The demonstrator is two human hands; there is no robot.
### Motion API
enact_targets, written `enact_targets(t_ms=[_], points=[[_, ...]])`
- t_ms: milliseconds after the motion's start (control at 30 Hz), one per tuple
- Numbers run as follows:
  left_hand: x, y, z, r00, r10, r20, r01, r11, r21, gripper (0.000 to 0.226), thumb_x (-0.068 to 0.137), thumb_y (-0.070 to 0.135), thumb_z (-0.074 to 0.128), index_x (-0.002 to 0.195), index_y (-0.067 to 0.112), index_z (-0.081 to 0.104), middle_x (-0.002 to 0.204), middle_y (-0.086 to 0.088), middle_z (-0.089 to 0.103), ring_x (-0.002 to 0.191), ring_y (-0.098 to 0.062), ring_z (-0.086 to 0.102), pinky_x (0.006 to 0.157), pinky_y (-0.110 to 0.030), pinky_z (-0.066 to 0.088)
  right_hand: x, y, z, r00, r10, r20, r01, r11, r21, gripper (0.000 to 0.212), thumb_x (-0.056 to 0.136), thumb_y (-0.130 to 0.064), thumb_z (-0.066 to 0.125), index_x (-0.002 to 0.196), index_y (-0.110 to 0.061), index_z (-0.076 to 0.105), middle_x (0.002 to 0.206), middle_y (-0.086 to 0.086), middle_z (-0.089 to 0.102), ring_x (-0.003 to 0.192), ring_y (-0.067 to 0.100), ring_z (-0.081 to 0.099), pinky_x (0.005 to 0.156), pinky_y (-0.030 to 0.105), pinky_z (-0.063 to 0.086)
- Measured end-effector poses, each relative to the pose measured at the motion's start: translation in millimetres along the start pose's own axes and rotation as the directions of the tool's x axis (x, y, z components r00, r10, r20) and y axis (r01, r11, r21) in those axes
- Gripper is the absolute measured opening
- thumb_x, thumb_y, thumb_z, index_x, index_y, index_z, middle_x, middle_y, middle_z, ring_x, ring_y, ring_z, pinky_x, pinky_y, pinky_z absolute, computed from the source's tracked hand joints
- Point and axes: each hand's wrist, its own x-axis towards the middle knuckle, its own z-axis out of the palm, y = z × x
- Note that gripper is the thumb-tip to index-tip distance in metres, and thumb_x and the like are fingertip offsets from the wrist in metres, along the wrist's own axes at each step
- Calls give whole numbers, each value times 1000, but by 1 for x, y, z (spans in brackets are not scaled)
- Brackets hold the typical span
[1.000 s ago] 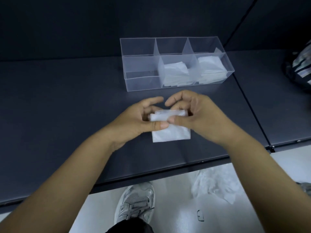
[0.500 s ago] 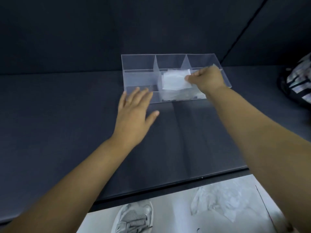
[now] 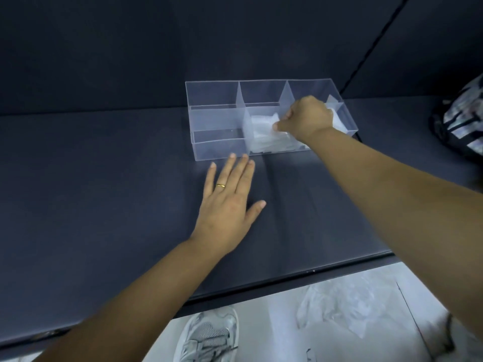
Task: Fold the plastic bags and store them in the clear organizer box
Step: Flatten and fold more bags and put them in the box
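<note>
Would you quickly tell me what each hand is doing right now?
Left hand: open, flat on the table.
Right hand: pinching a folded bag in the organizer box.

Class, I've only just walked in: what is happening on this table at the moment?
A person is storing folded plastic bags in a clear organizer box on a dark table. The right hand reaches into the box and presses a folded bag into the middle front compartment. The left hand lies flat and empty on the table just in front of the box. More white bags sit in the right compartment, and the left front one looks empty.
</note>
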Motion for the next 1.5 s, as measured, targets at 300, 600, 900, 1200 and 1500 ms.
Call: enact_targets(t_ms=[300,600,900,1200,1500], points=[[-37,39,41,972,100,212,-128,984,122,80,88,66,1,152,19,-3,161,0,-6,147,-17,-11,118,-45,-8,-149,79,-8,904,50,-424,167,873,459,17,89,-35,63,100,-23,58,86,-4,53,74,2,50,65,8,36],[-43,39,44,974,126,186,-153,978,139,77,92,64,12,151,15,20,160,-3,15,147,-20,11,118,-46,7,-321,219,130,834,533,143,-550,779,301,62,79,-38,75,130,-16,50,127,10,50,110,25,52,92,39,45],[-43,37,44,974,119,191,-146,980,135,75,93,62,14,151,14,21,159,-4,17,147,-20,11,118,-44,5,-303,222,131,914,387,123,-406,881,242,30,92,-36,60,76,-10,59,72,3,56,66,18,51,62,33,41],[-34,50,0,921,86,379,292,492,-820,85,76,82,40,147,38,27,155,19,24,140,10,13,111,-9,13,-257,135,-46,966,71,249,-258,356,898,64,85,-59,57,66,2,59,60,9,55,55,18,55,54,21,46],[-19,37,-34,939,107,326,327,9,-945,71,68,65,71,127,26,59,125,-1,64,120,-19,57,110,-50,35,-197,73,-27,985,-95,145,-91,428,899,62,87,-44,57,70,14,48,62,12,49,54,17,48,51,18,41]])
